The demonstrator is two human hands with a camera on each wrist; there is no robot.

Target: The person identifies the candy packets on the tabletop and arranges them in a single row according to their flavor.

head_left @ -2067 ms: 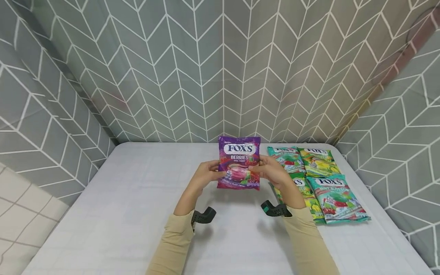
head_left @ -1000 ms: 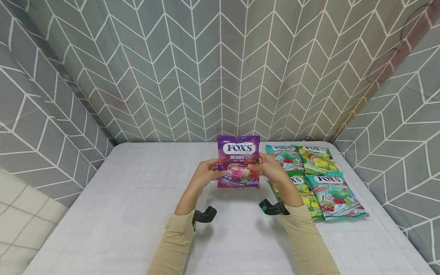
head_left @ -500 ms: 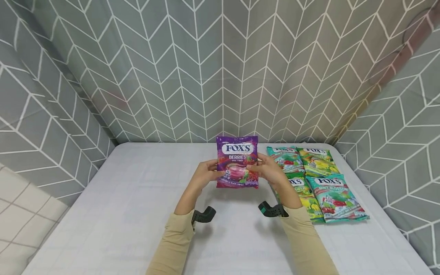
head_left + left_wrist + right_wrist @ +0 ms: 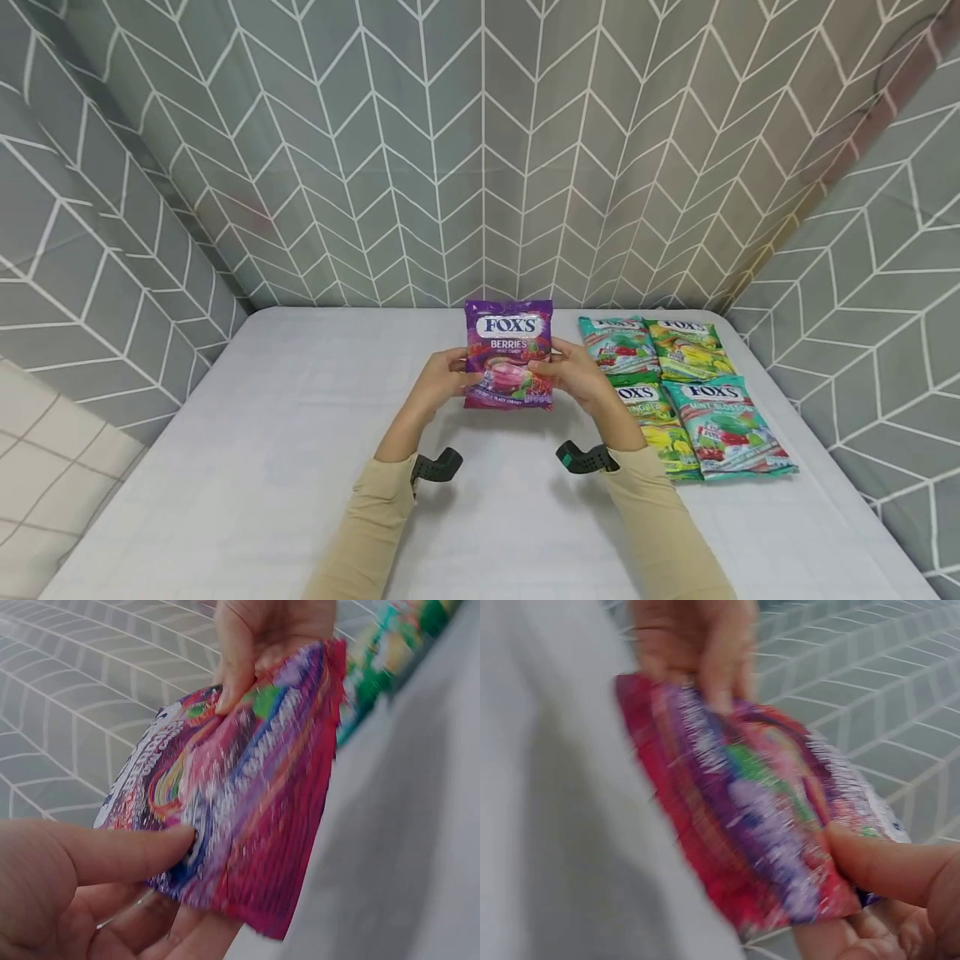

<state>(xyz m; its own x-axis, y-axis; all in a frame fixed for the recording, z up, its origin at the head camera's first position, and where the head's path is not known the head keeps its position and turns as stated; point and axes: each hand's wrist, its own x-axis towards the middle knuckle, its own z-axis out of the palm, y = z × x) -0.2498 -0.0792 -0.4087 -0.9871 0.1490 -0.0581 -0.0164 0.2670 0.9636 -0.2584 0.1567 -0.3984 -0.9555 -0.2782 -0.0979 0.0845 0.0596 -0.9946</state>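
Note:
A purple candy bag (image 4: 508,350), printed FOX'S BERRIES, is held upright above the white table with its front facing me. My left hand (image 4: 442,382) grips its left edge, thumb on the front and fingers behind. On the opposite edge my right hand (image 4: 576,375) holds it the same way. In the left wrist view the left thumb presses the shiny front of the candy bag (image 4: 225,765), near its crimped bottom seam. The right wrist view, somewhat blurred, has the right thumb on the front of the candy bag (image 4: 735,802).
To the right lie two teal mint candy bags (image 4: 731,429) and two green-yellow candy bags (image 4: 690,350), in two rows close together. The right forearm overlaps the nearer green-yellow one. A patterned grey curtain (image 4: 480,167) stands behind the white table (image 4: 262,433).
Both hands have shifted slightly left with the purple candy bag, still gripping its two side edges. The bags on the right have stayed in place.

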